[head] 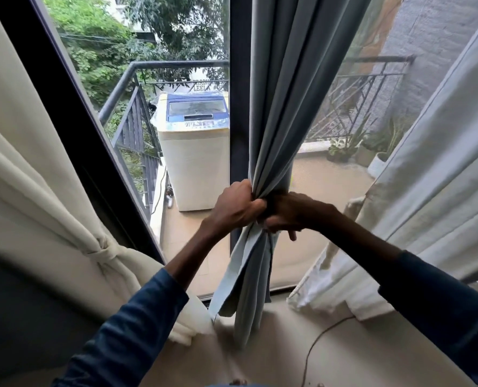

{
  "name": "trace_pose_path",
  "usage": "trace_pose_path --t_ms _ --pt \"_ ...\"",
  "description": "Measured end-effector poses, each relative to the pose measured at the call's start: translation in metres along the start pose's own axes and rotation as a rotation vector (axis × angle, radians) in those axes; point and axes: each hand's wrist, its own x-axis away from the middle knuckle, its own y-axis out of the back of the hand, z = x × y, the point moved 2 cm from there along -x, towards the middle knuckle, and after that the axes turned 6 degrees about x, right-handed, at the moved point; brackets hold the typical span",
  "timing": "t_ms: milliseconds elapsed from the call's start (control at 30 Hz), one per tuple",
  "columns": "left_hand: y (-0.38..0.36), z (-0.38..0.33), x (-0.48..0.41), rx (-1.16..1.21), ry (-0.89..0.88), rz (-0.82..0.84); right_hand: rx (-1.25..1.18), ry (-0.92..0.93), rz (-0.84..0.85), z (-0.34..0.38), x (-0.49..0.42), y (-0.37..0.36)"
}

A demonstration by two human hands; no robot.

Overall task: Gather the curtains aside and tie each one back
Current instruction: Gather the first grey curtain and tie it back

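Grey curtain hangs mid-window, bunched into one narrow column in front of the dark centre post. Both grips meet at the narrowest point of the bunch. Left grip is fisted on its left edge, fingers curled into the folds. Right grip wraps round from the right, its fingertips partly hidden by cloth. The two touch. Above them the folds fan upward; below, the tail falls loose to the floor.

Left of this: cream curtain, already cinched with a knotted tie. Right: pale curtain, loose and untied, hem heaped on the floor. A thin cord trails over the floor near that hem.

Through the glass: washing machine on the balcony, railing beside it, potted plants seen through mesh, trees beyond.
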Motion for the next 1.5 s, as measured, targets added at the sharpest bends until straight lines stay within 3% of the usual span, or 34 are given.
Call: trace_pose_path --t_ms 133,267,333,400,600,767,833,900,1000,1100,1200,1267,1400,1500 --pt "0.003 -0.001 0.0 0.012 0.004 -0.021 -0.036 -0.027 0.024 0.004 0.003 0.0" --pt "0.01 0.006 -0.004 0.097 0.042 -0.047 0.206 0.028 -0.4 0.005 0.011 -0.009" --pt "0.014 0.011 -0.007 0.092 0.043 -0.066 0.062 0.072 -0.624 0.007 0.019 -0.012" --pt "0.016 0.013 -0.009 0.114 0.034 -0.072 -0.082 0.151 -0.733 0.005 0.025 -0.011" --pt "0.007 0.003 -0.01 0.169 0.039 0.018 0.09 0.114 -0.505 -0.018 0.011 -0.032" --pt "-0.001 -0.004 -0.014 0.165 0.051 -0.046 0.186 0.049 -0.374 -0.033 -0.011 -0.019" --pt "0.001 0.0 -0.018 0.173 0.052 -0.079 0.025 0.116 -0.433 -0.036 -0.007 -0.018" --pt "0.005 0.008 -0.023 0.183 0.068 -0.118 -0.285 0.144 -0.625 -0.04 0.004 -0.023" --pt "0.01 0.02 -0.027 0.22 0.084 -0.18 -0.587 -0.008 -0.833 -0.047 0.011 -0.045" --pt "0.007 0.017 -0.027 0.246 0.047 -0.165 -0.856 -0.174 -0.63 -0.046 -0.001 -0.079" --pt "0.001 0.015 -0.026 0.267 0.043 -0.144 -1.358 -0.152 -0.481 -0.033 -0.011 -0.102" --pt "-0.001 0.017 -0.026 0.275 0.036 -0.159 -1.549 -0.143 -0.457 -0.03 -0.013 -0.107" --pt "0.0 0.02 -0.024 0.283 0.03 -0.16 -1.536 -0.151 -0.494 -0.028 -0.019 -0.113" --pt "0.0 0.028 -0.024 0.238 0.068 -0.162 -1.287 -0.137 -0.63 -0.034 -0.022 -0.117"
